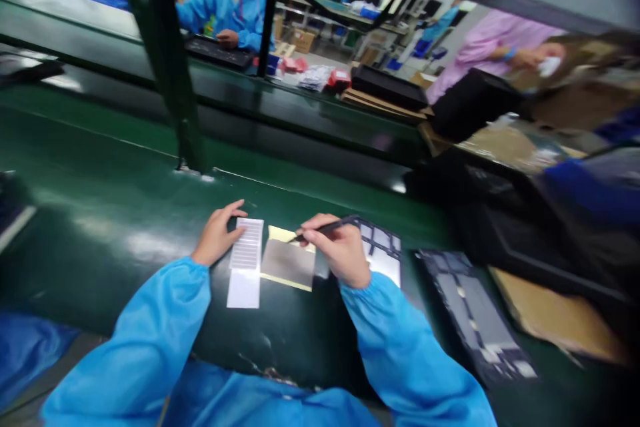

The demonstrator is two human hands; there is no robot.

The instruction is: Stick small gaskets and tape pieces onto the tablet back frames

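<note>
My left hand rests on the bench with its fingers apart. Its thumb lies on the edge of a white sheet with rows of narrow strips, and a plain white part continues below it. To the right lies a grey-brown sheet with pale yellow edges. Over this sheet my right hand is closed around slim black tweezers, their tip pointing left at the sheet's upper part. Whether the tip touches the sheet I cannot tell. Behind my right hand is a black-framed flat panel, partly hidden.
Another dark flat panel lies at the right, beside a brown cardboard piece and large black parts. A green post rises from the green bench. Across the bench are a person in blue and one in pink.
</note>
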